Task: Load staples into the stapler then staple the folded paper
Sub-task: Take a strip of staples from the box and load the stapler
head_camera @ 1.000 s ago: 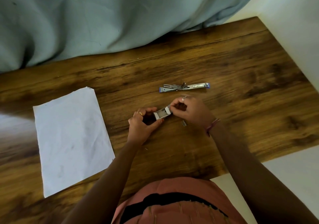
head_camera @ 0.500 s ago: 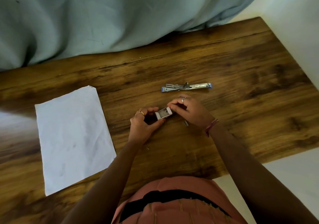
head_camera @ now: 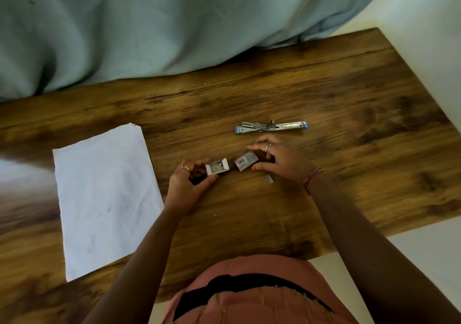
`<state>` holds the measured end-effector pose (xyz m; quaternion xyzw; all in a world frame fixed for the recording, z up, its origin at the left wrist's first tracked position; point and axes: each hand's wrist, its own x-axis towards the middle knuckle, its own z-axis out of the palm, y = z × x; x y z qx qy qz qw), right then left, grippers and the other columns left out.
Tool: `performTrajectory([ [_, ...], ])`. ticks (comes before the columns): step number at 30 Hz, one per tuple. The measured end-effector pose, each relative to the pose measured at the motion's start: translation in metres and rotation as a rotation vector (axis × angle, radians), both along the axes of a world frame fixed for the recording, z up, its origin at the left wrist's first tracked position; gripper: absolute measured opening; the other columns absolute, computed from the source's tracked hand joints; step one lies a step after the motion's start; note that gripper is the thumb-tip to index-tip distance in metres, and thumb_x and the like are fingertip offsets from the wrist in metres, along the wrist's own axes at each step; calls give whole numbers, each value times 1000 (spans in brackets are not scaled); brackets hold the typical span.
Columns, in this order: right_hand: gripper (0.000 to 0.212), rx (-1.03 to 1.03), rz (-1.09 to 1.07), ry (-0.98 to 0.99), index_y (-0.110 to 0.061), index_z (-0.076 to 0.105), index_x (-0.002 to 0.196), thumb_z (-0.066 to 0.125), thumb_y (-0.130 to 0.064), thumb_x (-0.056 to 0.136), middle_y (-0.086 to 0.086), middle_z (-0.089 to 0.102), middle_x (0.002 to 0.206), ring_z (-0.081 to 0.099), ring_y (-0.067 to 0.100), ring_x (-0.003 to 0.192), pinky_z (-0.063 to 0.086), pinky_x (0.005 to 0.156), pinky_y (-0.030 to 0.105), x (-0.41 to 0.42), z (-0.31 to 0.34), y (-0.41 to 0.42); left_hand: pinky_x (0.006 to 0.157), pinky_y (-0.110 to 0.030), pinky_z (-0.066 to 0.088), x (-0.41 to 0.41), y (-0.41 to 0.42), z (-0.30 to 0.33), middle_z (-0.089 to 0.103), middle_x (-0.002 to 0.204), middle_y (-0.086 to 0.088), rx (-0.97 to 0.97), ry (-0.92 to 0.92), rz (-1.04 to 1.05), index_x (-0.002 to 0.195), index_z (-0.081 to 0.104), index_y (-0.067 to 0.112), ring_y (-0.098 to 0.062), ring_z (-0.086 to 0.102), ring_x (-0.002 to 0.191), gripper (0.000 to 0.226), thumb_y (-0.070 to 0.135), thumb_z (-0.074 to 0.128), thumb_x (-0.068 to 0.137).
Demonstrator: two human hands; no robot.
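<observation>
A wooden table [head_camera: 324,94] with dark grain filled the centre of the frame. A pale blue-grey curtain [head_camera: 149,24] hung across the upper portion, touching the table's far edge. A white wall [head_camera: 429,24] occupied the upper right corner.

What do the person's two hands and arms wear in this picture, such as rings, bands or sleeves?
Both forearms are bare, with no sleeves in view. The left hand wears a gold-coloured ring on one finger. The right hand wears a silver-coloured ring on one finger, and a thin pink and red thread band goes around its wrist. One right fingernail looks painted orange.
</observation>
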<state>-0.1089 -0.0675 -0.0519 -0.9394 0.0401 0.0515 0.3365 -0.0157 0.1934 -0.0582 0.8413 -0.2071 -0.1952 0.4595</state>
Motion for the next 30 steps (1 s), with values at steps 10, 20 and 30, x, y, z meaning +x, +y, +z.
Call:
performTrajectory([
  [10,42,97,-60,44,-26,60,117,70,-41,79,-12,56,107,53,1,84,37,67,12,3,0,-1,69,-5,47,-5,-3,-3,57,99,19,-12,1,16,108,52,39,13,55,94,43,27,78,76],
  [20,40,121,-34,56,-25,62,115,72,-38,78,-10,58,107,54,3,85,46,74,22,3,8,7,72,-9,47,-8,-6,-4,59,99,23,-14,-6,-6,101,51,49,15,55,97,42,31,78,75],
  [30,42,184,-62,46,-25,63,114,74,-39,76,-14,57,101,57,5,84,49,73,23,3,9,11,75,-14,52,-8,-6,-3,61,100,20,-35,35,14,108,54,40,5,61,94,43,29,78,74],
])
